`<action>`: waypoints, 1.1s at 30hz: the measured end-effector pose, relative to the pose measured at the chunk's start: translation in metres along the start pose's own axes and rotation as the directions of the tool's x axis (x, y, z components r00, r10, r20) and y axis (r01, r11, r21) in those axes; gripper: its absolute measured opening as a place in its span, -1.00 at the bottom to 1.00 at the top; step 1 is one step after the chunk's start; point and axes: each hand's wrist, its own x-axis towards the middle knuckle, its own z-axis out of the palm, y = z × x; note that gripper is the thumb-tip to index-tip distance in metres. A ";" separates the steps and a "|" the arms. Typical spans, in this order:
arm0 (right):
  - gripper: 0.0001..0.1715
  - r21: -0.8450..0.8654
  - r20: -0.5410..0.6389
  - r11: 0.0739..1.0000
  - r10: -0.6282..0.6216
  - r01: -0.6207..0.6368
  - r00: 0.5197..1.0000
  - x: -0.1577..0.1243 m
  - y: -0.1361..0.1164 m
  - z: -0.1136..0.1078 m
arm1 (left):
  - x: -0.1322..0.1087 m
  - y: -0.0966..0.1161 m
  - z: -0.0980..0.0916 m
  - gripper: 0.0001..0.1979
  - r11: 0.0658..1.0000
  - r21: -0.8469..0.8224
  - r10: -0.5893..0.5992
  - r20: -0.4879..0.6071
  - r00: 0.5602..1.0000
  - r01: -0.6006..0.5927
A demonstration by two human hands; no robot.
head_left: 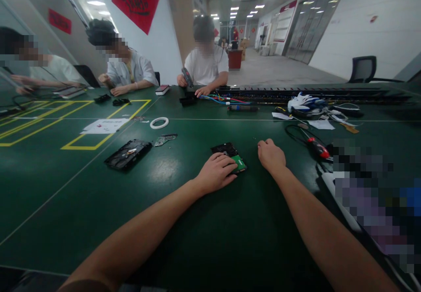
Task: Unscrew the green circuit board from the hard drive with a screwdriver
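Left hand [217, 172] laid palm-down over a flat black rectangular device with a bright green panel [224, 147]. Fingers lie close together across it, thumb apart on the near side; cannot tell whether they grip its edges. Device rests on the dark green tabletop [184, 158], under and just beyond the left fingertips, its far black part and some of the green showing.

Right hand [271, 155] to the right of the device, apart from it, low over the table. Fingers curled inward; cannot tell if anything is pinched between them. Tiny pale specks [254, 139] just beyond its fingertips, to the left.

Left of the left hand, well apart: a black shallow rectangular casing [125, 157], small bits inside. Between casing and hand, a little farther off, a grey irregular circuit board [164, 140]. Right of the right hand: a red-and-black-handled screwdriver [318, 148].

Farther, beyond the left hand and leftward: a white ring-shaped roll [159, 122], then a white paper sheet [104, 126]. Beyond the right hand: a dark cylindrical tool [242, 108]; to its right, white-and-blue gloves [304, 102] heaped among cables.

Far edge, beyond both hands: a white-shirted co-worker [207, 64] holding a dark hand tool [187, 77] beside blue and red wires [215, 98].
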 end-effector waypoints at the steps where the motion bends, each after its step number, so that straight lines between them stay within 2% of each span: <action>1: -0.48 0.004 -0.001 1.000 -0.001 0.001 1.000 0.000 0.000 0.000 | 0.000 0.000 0.000 -0.65 1.000 0.000 0.001 0.003 1.000 -0.001; 17: -0.56 0.042 -0.025 0.999 0.004 -0.003 1.000 -0.002 0.002 0.001 | -0.006 -0.009 0.000 -0.63 0.999 0.021 0.024 0.021 0.999 -0.025; 26: -0.57 0.040 -0.014 0.999 0.027 -0.026 1.000 -0.004 0.000 0.000 | -0.006 -0.024 -0.004 -0.62 0.998 -0.029 0.063 0.077 0.995 -0.061; 33: -0.60 0.050 -0.024 0.999 0.014 -0.013 1.000 -0.003 0.002 0.002 | -0.006 -0.028 -0.004 -0.61 0.995 -0.047 0.086 0.069 0.994 -0.083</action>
